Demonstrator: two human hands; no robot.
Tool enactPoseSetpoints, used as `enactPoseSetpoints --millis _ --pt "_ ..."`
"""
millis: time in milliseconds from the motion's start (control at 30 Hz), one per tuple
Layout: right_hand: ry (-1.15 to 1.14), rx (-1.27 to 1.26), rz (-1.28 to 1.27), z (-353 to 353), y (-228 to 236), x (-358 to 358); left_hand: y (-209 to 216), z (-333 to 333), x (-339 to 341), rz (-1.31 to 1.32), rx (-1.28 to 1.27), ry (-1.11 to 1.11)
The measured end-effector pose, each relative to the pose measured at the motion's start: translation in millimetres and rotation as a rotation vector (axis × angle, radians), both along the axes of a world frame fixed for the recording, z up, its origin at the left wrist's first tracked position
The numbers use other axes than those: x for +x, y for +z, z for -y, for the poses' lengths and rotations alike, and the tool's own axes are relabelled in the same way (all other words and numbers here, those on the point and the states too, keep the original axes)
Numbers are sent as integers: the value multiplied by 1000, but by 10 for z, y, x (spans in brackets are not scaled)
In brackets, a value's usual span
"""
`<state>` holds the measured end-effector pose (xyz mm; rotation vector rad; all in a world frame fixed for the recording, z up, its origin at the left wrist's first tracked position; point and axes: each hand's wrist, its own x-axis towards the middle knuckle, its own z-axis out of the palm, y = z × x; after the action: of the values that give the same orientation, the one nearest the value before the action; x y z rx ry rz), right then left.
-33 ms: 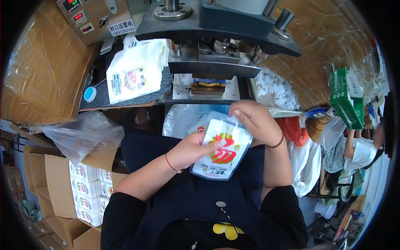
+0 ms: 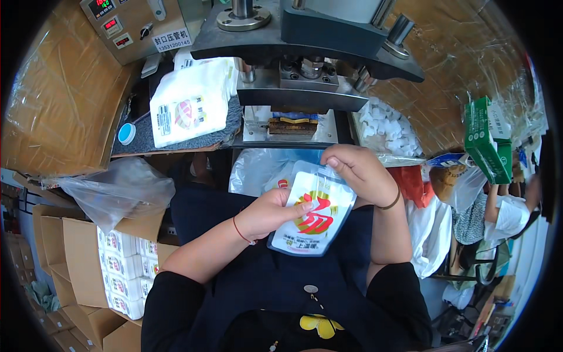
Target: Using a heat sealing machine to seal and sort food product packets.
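A flat plastic pouch (image 2: 306, 226), white with a red and yellow-green print and a clear border, is held over my lap. My left hand (image 2: 267, 214) grips its left side, thumb lying across the front and fingers behind. At the pouch's upper right edge, my right hand (image 2: 360, 170) pinches the clear rim between curled fingers and thumb. Straight ahead of the hands is a press machine (image 2: 302, 97) with a metal bar over a brown and blue block (image 2: 293, 124). A stack of similar white pouches (image 2: 190, 108) lies on the grey mat to the left.
Small white plastic pieces (image 2: 387, 126) fill a tray right of the press. A blue-and-white round lid (image 2: 126, 133) sits at the mat's left. Left are a clear bag (image 2: 126, 188) and an open carton (image 2: 82, 258) of packed pouches. A green box (image 2: 488, 141) stands right; another person (image 2: 507, 214) is beyond.
The pouch and my right hand have shifted down very slightly, and the pouch's tilt has changed a little. Both hands keep their hold.
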<state>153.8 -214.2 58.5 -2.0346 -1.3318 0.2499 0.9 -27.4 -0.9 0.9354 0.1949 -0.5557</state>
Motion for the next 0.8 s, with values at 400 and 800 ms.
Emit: enactPoseSetpoints --millis 400,800 --pt "-487 -301 328 497 -407 868 -160 -529 704 56 -10 254" --pt "-796 373 288 637 -424 374 -291 -1524 -217 817 2137 180"
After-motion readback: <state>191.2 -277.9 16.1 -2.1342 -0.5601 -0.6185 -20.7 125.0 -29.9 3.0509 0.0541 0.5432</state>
